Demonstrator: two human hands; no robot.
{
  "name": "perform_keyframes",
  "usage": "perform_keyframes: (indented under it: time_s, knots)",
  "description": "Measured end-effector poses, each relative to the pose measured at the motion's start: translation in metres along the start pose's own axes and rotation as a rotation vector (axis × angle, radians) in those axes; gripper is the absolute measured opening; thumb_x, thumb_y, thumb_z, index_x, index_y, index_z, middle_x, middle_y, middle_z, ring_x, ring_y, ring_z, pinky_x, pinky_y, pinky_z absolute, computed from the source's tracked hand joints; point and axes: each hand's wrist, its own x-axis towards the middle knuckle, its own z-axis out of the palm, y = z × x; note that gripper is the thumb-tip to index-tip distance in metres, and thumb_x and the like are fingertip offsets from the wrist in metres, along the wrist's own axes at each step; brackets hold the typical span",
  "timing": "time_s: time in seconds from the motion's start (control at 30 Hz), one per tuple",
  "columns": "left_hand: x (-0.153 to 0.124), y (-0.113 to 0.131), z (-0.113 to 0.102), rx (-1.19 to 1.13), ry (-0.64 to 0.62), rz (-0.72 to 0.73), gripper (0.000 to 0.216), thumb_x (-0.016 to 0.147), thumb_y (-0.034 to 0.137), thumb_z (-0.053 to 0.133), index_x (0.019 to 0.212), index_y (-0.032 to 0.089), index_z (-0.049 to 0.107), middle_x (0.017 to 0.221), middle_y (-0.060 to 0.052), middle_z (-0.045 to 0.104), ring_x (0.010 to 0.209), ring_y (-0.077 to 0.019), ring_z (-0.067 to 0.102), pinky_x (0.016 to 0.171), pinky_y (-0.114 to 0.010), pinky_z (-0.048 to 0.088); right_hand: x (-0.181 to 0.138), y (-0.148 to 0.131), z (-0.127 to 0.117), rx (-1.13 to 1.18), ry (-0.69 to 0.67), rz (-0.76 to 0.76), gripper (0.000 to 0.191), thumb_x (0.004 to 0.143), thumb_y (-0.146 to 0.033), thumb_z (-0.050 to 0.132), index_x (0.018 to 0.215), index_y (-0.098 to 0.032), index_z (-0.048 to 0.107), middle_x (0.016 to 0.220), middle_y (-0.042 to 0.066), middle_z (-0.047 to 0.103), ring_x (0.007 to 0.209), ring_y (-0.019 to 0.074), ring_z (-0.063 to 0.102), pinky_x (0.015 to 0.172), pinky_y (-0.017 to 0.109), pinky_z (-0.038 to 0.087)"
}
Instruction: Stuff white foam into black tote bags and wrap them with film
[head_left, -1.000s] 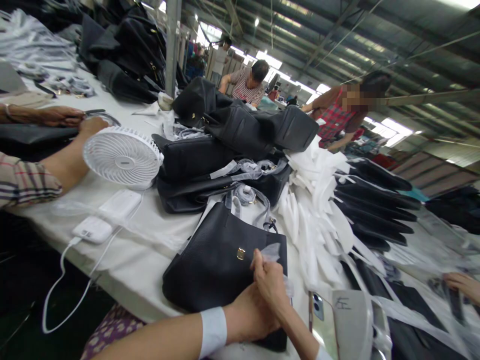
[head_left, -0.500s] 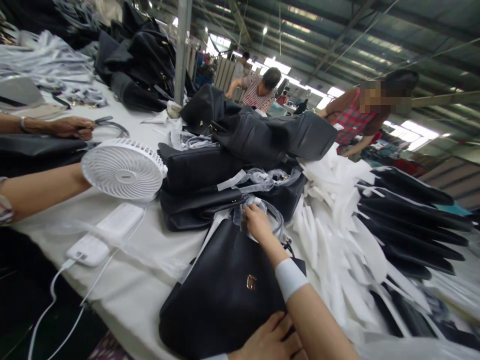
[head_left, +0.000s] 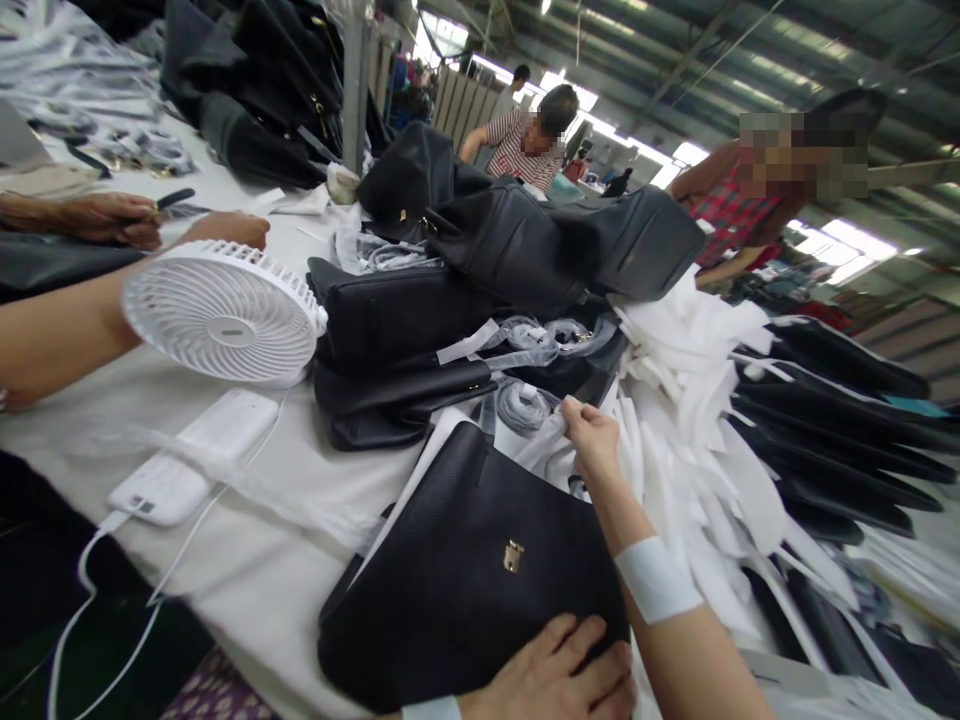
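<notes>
A black handbag (head_left: pixel 457 560) with a small gold clasp (head_left: pixel 513 556) leans on the table in front of me, white sheet material showing along its left edge. My left hand (head_left: pixel 551 668) lies spread on the lower right of its front. Above the bag's top edge, my right hand (head_left: pixel 594 435) has its fingertips pinched on a plastic-wrapped strap (head_left: pixel 546 442). Just left of those fingers is a coiled strap in clear wrap (head_left: pixel 523 408). Where the wrapped strap joins the bag is hidden.
More black bags (head_left: pixel 510 240) are piled behind. White padding sheets (head_left: pixel 697 440) and stacked black pieces (head_left: pixel 847 420) fill the right. A white fan (head_left: pixel 225 318) and a corded white power bank (head_left: pixel 193 460) stand left, near a co-worker's hands (head_left: pixel 124 220). Two people work opposite.
My right hand has moved right from the coiled strap, which now shows. My left hand stays on the bag. At the left, a co-worker's hand has come out from behind the fan.
</notes>
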Motion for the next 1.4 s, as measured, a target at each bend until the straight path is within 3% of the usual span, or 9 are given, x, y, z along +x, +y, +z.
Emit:
perform_keyframes:
  time_s: [0.2, 0.4, 0.47, 0.57, 0.67, 0.77, 1.0, 1.17, 1.4]
  knots:
    - [0.000, 0.000, -0.021, -0.108, -0.055, -0.014, 0.055, 0.100, 0.045, 0.028, 0.144, 0.014, 0.035, 0.152, -0.004, 0.037, 0.136, -0.0278, 0.036, 0.106, -0.039, 0.035, -0.007, -0.030, -0.029, 0.328, -0.037, 0.001, 0.053, 0.078, -0.068, 0.056, 0.074, -0.015, 0.063, 0.062, 0.000, 0.059, 0.056, 0.0123, 0.051, 0.053, 0.024, 0.041]
    - [0.001, 0.001, -0.018, -0.227, -0.076, -0.039, 0.055, 0.099, 0.046, 0.032, 0.142, 0.012, 0.038, 0.149, -0.008, 0.041, 0.135, -0.0305, 0.036, 0.108, -0.043, 0.034, -0.107, -0.044, -0.066, 0.246, -0.184, -0.278, 0.021, 0.085, -0.039, 0.063, 0.088, -0.021, 0.072, 0.090, 0.004, 0.071, 0.086, 0.0202, 0.064, 0.081, 0.033, 0.050]
    - [0.001, 0.004, -0.012, -0.256, -0.090, -0.038, 0.051, 0.098, 0.045, 0.036, 0.137, 0.012, 0.044, 0.143, -0.010, 0.048, 0.131, -0.0292, 0.042, 0.108, -0.043, 0.034, -0.147, -0.037, -0.061, 0.237, -0.308, -0.366, 0.015, 0.085, -0.032, 0.062, 0.089, -0.024, 0.073, 0.089, 0.003, 0.073, 0.088, 0.0203, 0.066, 0.083, 0.033, 0.052]
    - [-0.003, 0.006, -0.014, -0.255, -0.095, -0.006, 0.050, 0.096, 0.043, 0.043, 0.134, 0.010, 0.048, 0.135, -0.014, 0.055, 0.127, -0.0285, 0.047, 0.105, -0.041, 0.038, -0.184, -0.024, -0.041, 0.296, -0.349, -0.223, 0.019, 0.086, -0.034, 0.060, 0.095, -0.024, 0.074, 0.092, 0.004, 0.074, 0.089, 0.0213, 0.068, 0.083, 0.035, 0.055]
    - [-0.006, -0.007, -0.038, -0.253, -0.205, 0.054, 0.036, 0.092, 0.039, 0.052, 0.112, 0.011, 0.063, 0.107, -0.012, 0.069, 0.107, -0.0268, 0.061, 0.091, -0.037, 0.048, -0.192, -0.015, -0.022, 0.340, -0.284, -0.017, 0.026, 0.084, -0.042, 0.060, 0.094, -0.022, 0.074, 0.091, 0.005, 0.075, 0.085, 0.0239, 0.070, 0.080, 0.037, 0.057]
    - [-0.006, -0.041, -0.076, -0.168, -0.284, -0.086, 0.027, 0.095, 0.032, 0.046, 0.089, 0.015, 0.066, 0.083, -0.008, 0.070, 0.079, -0.0207, 0.067, 0.076, -0.033, 0.051, -0.191, -0.010, -0.015, 0.331, -0.255, -0.031, 0.029, 0.081, -0.044, 0.061, 0.091, -0.021, 0.075, 0.091, 0.004, 0.076, 0.085, 0.0254, 0.071, 0.079, 0.037, 0.058]
    - [-0.029, -0.100, -0.104, 0.138, -0.321, -0.216, 0.051, 0.091, 0.017, 0.044, 0.140, 0.029, 0.037, 0.132, -0.009, 0.055, 0.127, -0.0270, 0.048, 0.106, -0.049, 0.033, -0.207, -0.006, -0.019, 0.238, -0.098, -0.139, 0.028, 0.088, -0.033, 0.053, 0.103, -0.022, 0.073, 0.102, 0.005, 0.074, 0.090, 0.0246, 0.072, 0.085, 0.038, 0.058]
    - [-0.037, -0.097, -0.086, 0.201, -0.307, -0.328, 0.033, 0.094, 0.020, 0.036, 0.122, 0.012, 0.051, 0.137, -0.017, 0.051, 0.131, -0.0272, 0.045, 0.110, -0.045, 0.030, -0.222, -0.008, -0.026, 0.136, -0.020, -0.251, 0.026, 0.090, -0.027, 0.053, 0.109, -0.024, 0.071, 0.102, 0.004, 0.074, 0.087, 0.0210, 0.072, 0.083, 0.033, 0.059]
    - [-0.035, -0.097, -0.085, 0.194, -0.271, -0.340, 0.028, 0.093, 0.016, 0.037, 0.113, 0.011, 0.055, 0.135, -0.018, 0.053, 0.130, -0.0273, 0.046, 0.110, -0.047, 0.032, -0.245, -0.010, -0.028, -0.167, -0.241, -0.580, 0.066, 0.072, 0.002, 0.037, 0.133, -0.017, 0.054, 0.129, 0.012, 0.061, 0.121, 0.0237, 0.057, 0.101, 0.047, 0.048]
